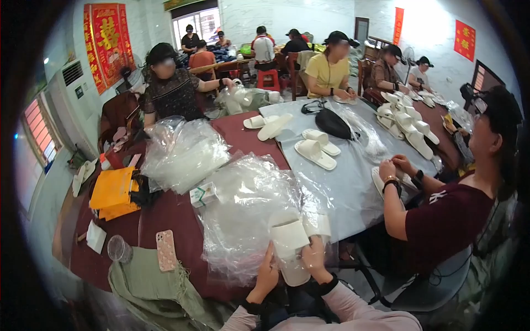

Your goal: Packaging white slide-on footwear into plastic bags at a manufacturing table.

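Observation:
A pair of white slide slippers [290, 236] is in front of me at the table's near edge, one overlapping the other [318, 225]. Clear plastic film lies around them; I cannot tell how far they are inside a bag. My left hand [266, 276] grips the left edge of the nearer slipper, thumb up along its side. On the other side, my right hand [314, 257] is closed around that slipper's right edge, just below the second one. A pile of clear plastic bags [243, 215] spreads directly left of the slippers.
Another bag heap [182, 151] lies farther left. A yellow bag [113, 190], phone [166, 251], plastic cup [119, 249] and green cloth [149, 278] are at left. Loose slippers [316, 151] and a slipper pile [406, 121] sit beyond. A co-worker [441, 220] sits close at right; several others surround the tables.

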`<state>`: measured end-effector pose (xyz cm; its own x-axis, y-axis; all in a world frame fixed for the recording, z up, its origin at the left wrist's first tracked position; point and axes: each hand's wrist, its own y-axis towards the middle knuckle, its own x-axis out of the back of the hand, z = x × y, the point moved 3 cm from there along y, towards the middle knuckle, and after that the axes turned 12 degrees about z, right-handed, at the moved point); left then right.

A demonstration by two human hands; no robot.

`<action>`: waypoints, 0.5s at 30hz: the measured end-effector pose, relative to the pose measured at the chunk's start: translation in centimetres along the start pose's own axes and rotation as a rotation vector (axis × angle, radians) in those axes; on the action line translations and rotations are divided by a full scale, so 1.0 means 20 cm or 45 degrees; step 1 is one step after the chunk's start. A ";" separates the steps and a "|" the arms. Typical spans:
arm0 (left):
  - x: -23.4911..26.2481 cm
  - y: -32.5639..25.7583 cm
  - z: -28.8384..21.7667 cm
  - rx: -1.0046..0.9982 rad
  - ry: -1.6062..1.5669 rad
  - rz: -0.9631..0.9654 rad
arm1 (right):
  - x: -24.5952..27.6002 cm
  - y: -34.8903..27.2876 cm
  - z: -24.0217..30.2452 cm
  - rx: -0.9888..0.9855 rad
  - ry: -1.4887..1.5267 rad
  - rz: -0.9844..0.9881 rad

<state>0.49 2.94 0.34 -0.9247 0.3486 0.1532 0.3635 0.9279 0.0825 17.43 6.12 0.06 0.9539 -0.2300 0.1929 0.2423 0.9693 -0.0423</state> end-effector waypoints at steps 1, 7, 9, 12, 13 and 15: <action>0.04 -0.01 -0.02 0.046 0.042 0.022 | -0.05 0.06 -0.12 0.056 -0.064 0.007; 0.04 -0.05 0.07 0.244 -0.388 -0.143 | -0.19 0.12 0.02 0.077 0.167 0.142; 0.04 -0.03 0.11 0.387 -0.488 -0.208 | -0.24 0.17 -0.05 0.395 -0.061 0.272; 0.08 -0.06 0.31 0.233 -0.953 -0.184 | -0.24 0.03 0.05 0.590 -0.492 0.640; 0.09 -0.07 0.35 0.249 -1.024 -0.169 | -0.24 -0.04 0.09 0.745 -0.667 0.700; 0.10 -0.07 0.38 0.265 -1.092 -0.152 | -0.15 -0.14 0.16 0.787 -0.846 0.667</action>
<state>-2.80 3.30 -6.94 -0.7523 0.1496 -0.6416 0.3087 0.9404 -0.1427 13.26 4.42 2.70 0.5785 0.1444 0.8028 -0.4848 0.8524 0.1961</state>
